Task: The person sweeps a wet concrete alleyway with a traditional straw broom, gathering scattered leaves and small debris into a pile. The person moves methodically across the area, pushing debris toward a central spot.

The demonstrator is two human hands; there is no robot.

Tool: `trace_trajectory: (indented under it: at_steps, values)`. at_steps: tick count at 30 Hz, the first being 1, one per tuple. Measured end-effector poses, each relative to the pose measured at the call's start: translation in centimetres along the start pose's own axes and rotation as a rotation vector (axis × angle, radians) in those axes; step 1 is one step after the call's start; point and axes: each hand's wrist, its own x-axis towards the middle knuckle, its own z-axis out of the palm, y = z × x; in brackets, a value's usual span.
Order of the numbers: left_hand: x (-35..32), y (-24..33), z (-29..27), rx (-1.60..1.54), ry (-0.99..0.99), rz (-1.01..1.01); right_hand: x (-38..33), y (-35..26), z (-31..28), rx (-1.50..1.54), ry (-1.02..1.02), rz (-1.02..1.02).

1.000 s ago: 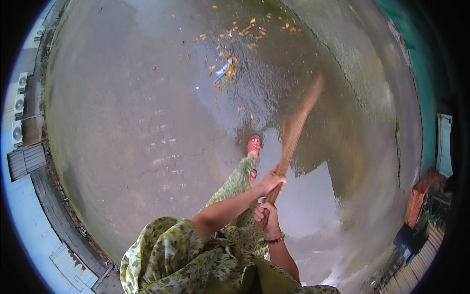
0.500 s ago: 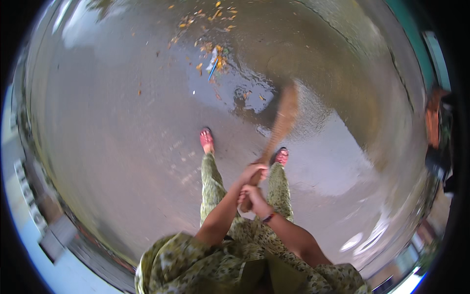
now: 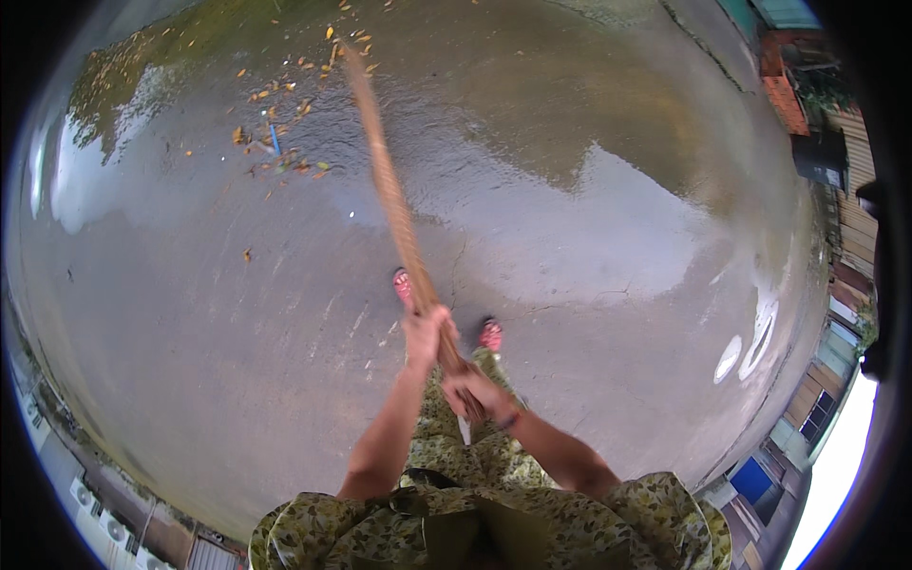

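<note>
A long brown broom, like a bundle of thin sticks and blurred by motion, reaches from my waist out over the wet ground. My left hand is wrapped round its handle part. Lower down, near the pale butt end, my right hand grips it too, a band on that wrist. The far tip of the broom lies among scattered yellow and brown leaves. Left of the broom, a thin blue stick rests beside more leaves.
Wet concrete with a shallow puddle spreads around my feet in red shoes. White patches mark the ground at right. Bricks and a dark bin-like container stand at the right edge; outdoor air-conditioner units line the lower left.
The broom has swung from right to left, its tip now farther out. Both hands keep their hold, and my left hand has shifted left. The leaves and blue stick appear farther left in view.
</note>
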Motion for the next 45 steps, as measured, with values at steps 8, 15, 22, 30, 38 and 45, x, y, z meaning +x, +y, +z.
trace_trajectory:
  at_steps: [8, 15, 22, 30, 38, 45]
  values:
    - [-7.4, -17.6, 6.1, 0.039, -0.524, -0.781, -9.5, 11.0, -4.9, 0.541, 0.473, 0.038]
    - [-3.1, -14.5, -8.8, -0.092, -0.154, -0.612, -1.5, 14.1, -1.6, 0.233, 0.022, 0.088]
    - [-5.8, -9.1, -3.4, -0.055, -0.003, -0.027, -4.3, 12.2, -5.4, 0.08, -0.255, -0.001]
    - [-11.8, -13.3, 4.8, 0.257, -0.431, -0.372, -10.3, 15.4, -2.0, 0.484, 0.322, -0.172]
    - [0.7, -12.1, -15.7, 0.029, -0.539, -0.739, 7.8, 13.1, 11.4, 0.548, 0.297, -0.021]
    - [7.2, 19.9, -40.3, 0.152, -0.082, -0.245, 26.7, 7.8, 37.9, 0.271, -0.048, 0.224]
